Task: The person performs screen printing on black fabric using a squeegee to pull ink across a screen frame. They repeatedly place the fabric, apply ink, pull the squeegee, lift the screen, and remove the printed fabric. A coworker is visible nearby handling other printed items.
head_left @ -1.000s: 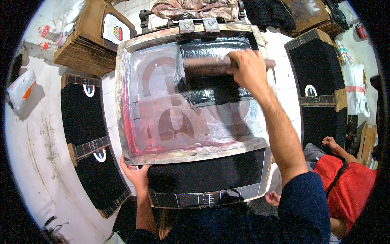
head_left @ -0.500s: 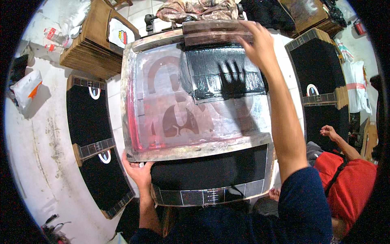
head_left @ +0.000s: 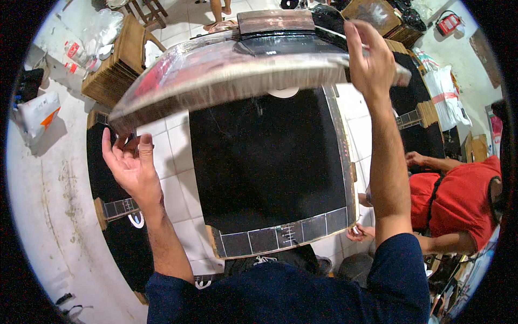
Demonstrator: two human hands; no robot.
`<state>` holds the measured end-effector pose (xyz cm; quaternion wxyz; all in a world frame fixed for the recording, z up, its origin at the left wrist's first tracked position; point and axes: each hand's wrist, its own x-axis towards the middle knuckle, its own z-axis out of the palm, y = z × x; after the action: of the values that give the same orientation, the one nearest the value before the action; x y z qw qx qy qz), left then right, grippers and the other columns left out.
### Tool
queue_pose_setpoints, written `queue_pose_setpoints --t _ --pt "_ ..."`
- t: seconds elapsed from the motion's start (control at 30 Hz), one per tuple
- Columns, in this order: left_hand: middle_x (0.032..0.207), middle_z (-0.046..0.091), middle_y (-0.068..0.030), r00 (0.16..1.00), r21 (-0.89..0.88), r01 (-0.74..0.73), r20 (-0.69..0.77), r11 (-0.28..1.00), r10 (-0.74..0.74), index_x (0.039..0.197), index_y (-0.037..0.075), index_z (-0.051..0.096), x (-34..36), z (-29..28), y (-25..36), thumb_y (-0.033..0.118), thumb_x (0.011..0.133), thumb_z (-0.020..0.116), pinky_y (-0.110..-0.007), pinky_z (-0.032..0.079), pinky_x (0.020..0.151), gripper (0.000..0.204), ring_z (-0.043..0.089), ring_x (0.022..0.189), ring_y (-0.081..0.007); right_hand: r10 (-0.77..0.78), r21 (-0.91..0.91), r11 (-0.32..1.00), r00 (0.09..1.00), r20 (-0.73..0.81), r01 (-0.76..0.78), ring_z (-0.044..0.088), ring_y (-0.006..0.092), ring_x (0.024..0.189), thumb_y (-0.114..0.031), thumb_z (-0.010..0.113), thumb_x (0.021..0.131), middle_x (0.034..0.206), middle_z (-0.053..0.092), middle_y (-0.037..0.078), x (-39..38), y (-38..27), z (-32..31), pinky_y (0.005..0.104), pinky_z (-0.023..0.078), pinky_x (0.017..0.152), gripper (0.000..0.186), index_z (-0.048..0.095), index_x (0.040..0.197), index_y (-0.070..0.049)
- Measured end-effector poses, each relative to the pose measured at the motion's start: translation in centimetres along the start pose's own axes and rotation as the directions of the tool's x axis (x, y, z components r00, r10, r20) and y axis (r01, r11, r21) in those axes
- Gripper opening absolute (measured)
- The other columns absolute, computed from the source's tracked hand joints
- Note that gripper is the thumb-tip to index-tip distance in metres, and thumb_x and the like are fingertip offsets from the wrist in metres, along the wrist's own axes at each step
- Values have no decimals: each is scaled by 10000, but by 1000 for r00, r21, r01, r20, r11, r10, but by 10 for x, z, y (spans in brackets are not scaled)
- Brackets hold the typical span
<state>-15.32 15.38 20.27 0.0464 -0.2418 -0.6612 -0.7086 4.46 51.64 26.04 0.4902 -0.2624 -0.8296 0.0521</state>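
A screen printing frame (head_left: 216,83) is tilted up, its near bar raised above a board covered in black cloth (head_left: 270,162). My left hand (head_left: 132,167) is just below the frame's left corner, palm up, fingers bent but apart; contact is hard to make out. My right hand (head_left: 373,62) is at the frame's right end, slightly blurred, thumb and fingers apart and pointing up. A squeegee with a wooden handle (head_left: 276,21) rests at the far side of the screen, beside black ink (head_left: 283,45). Part of a white print (head_left: 283,92) shows on the cloth.
More cloth-covered boards (head_left: 110,178) stand along the left wall. A stack of brown boards (head_left: 116,62) is at the back left. A person in red (head_left: 458,202) is at my right, one hand (head_left: 360,233) near my board's corner. White tiles (head_left: 178,154) show between the rows.
The frame has swung up off the board, uncovering the black cloth. My left hand has risen with its corner. My right hand has moved from the squeegee to the frame's right end.
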Motion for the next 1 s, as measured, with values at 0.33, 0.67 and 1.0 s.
queue_pose_setpoints --t 0.33,0.67,1.0 --pt "1375 458 -208 924 56 337 174 940 -341 1510 -23 312 -58 -34 -39 58 915 752 -261 556 817 744 584 1009 -160 287 -304 927 935 206 -218 707 353 1012 -588 528 932 1039 744 194 101 -41 3 448 527 885 551 764 1085 -115" --pt "1271 583 -162 821 -53 481 378 875 -428 1466 -23 424 -111 -56 -57 182 981 692 -242 560 694 590 645 925 -151 246 -247 946 960 135 -208 708 362 1010 -546 511 895 1016 747 188 67 -88 -9 465 535 890 507 781 1013 -134" --pt "1401 518 -243 901 -580 408 379 705 -210 1536 59 294 -53 19 -2 497 1078 397 -481 477 1040 642 541 1281 -341 82 -135 988 995 56 -74 681 341 814 -341 662 817 820 707 142 -17 -81 3 486 508 766 263 724 798 -86"
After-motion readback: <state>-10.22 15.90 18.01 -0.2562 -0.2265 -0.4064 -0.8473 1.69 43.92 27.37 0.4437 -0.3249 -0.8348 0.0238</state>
